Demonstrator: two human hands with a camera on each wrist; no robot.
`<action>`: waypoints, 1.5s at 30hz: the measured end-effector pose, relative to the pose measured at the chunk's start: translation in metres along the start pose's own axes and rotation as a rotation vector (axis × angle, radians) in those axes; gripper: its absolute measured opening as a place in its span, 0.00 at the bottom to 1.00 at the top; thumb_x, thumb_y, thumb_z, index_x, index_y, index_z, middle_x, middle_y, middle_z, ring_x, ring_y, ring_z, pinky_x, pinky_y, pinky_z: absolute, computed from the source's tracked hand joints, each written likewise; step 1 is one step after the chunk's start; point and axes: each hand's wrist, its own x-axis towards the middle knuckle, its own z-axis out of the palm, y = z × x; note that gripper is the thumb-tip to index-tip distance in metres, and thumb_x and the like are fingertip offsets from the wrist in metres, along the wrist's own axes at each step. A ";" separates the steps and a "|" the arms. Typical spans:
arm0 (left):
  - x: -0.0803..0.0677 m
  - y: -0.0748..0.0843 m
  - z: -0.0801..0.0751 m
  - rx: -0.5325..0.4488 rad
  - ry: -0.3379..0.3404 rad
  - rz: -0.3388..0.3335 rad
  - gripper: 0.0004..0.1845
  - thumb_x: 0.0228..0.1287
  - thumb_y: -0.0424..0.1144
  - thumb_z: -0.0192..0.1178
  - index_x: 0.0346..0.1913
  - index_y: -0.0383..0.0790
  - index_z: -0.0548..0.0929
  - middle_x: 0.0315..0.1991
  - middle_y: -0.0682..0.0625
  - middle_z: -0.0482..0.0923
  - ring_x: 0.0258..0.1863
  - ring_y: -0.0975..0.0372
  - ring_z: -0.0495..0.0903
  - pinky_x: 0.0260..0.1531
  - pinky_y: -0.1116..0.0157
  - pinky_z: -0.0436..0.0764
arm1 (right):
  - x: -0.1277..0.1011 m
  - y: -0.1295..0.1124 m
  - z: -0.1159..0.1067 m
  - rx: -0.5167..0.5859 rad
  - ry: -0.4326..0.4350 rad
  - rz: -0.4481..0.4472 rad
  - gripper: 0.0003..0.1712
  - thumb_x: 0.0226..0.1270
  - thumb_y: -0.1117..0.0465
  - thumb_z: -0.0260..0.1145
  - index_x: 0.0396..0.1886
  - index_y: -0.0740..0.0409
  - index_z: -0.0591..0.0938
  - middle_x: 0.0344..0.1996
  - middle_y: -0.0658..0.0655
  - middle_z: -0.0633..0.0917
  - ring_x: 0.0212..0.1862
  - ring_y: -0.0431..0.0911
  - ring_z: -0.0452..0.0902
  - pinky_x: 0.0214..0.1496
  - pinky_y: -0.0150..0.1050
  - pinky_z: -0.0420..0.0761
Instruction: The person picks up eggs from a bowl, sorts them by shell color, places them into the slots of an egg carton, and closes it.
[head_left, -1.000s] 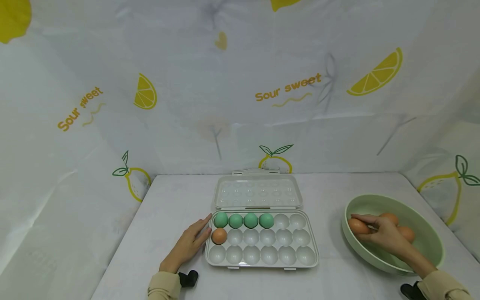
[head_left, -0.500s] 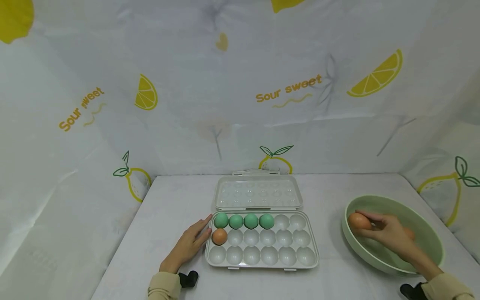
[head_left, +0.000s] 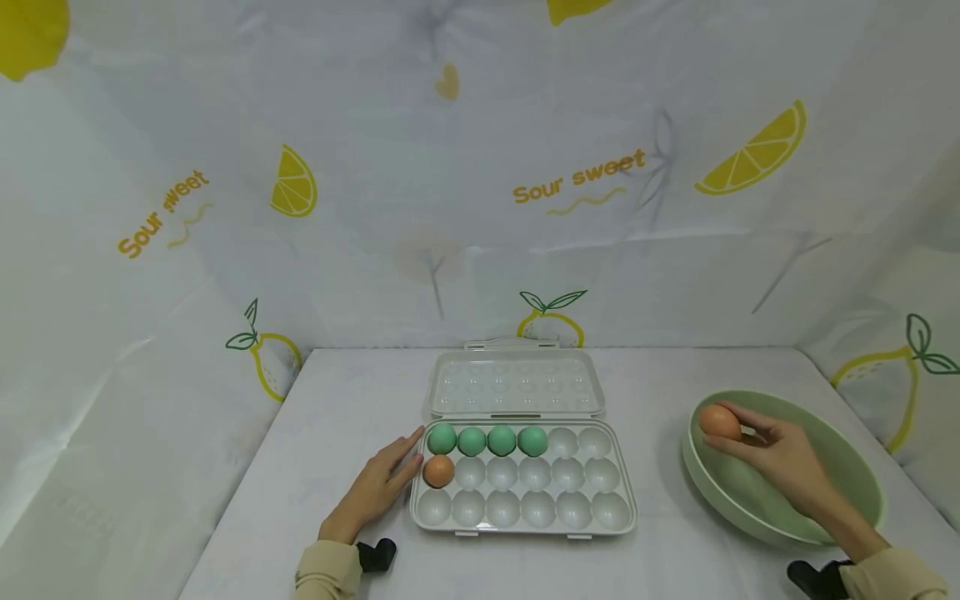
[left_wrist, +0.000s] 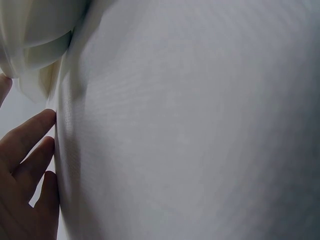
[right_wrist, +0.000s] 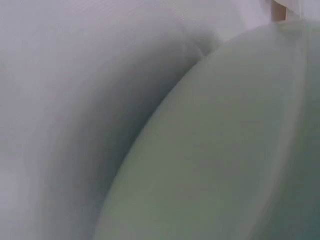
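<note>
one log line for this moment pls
right hand: holds brown egg over green bowl rim | left hand: rests against egg tray | tray: four green eggs, one brown

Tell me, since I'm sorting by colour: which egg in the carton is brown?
The brown egg in the middle row's leftmost cup, beside the left hand; the other four, in the back row, are green.

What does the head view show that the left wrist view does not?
Only the head view shows the right hand holding a brown egg over the green bowl, plus four green eggs and one brown egg in the tray. Only the left wrist view shows the fingertips close up against the cloth. Both show the left hand open beside the egg tray.
</note>
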 end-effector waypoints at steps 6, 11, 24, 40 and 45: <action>0.000 0.000 0.000 -0.004 0.003 0.008 0.28 0.79 0.51 0.54 0.77 0.50 0.69 0.73 0.40 0.72 0.76 0.38 0.65 0.76 0.37 0.63 | 0.001 -0.012 0.007 0.080 0.069 -0.005 0.39 0.68 0.57 0.73 0.76 0.58 0.70 0.49 0.14 0.75 0.47 0.12 0.75 0.42 0.18 0.82; 0.000 0.000 0.000 -0.003 0.002 0.007 0.28 0.79 0.51 0.54 0.76 0.50 0.69 0.73 0.40 0.72 0.76 0.38 0.65 0.75 0.37 0.63 | 0.004 -0.023 0.020 0.209 0.119 -0.106 0.37 0.64 0.69 0.73 0.73 0.60 0.73 0.50 0.19 0.80 0.48 0.17 0.80 0.42 0.18 0.84; 0.000 -0.002 0.001 0.013 0.004 0.010 0.28 0.79 0.52 0.53 0.76 0.51 0.70 0.72 0.40 0.73 0.76 0.37 0.65 0.75 0.36 0.64 | 0.016 -0.053 0.055 0.457 0.024 -0.290 0.30 0.58 0.80 0.72 0.62 0.65 0.82 0.53 0.36 0.86 0.51 0.27 0.84 0.52 0.22 0.85; -0.001 -0.002 0.001 0.016 0.013 0.011 0.28 0.78 0.52 0.54 0.76 0.51 0.70 0.72 0.41 0.73 0.76 0.38 0.66 0.75 0.37 0.65 | 0.028 -0.071 0.098 0.359 0.017 -0.295 0.32 0.54 0.77 0.76 0.60 0.77 0.79 0.49 0.32 0.85 0.50 0.25 0.83 0.52 0.22 0.85; 0.000 -0.002 0.001 0.007 0.011 0.007 0.28 0.78 0.52 0.54 0.77 0.51 0.69 0.73 0.41 0.73 0.76 0.39 0.65 0.75 0.38 0.64 | 0.032 -0.074 0.110 0.356 -0.016 -0.341 0.32 0.53 0.78 0.76 0.59 0.82 0.77 0.49 0.33 0.85 0.50 0.26 0.83 0.53 0.23 0.85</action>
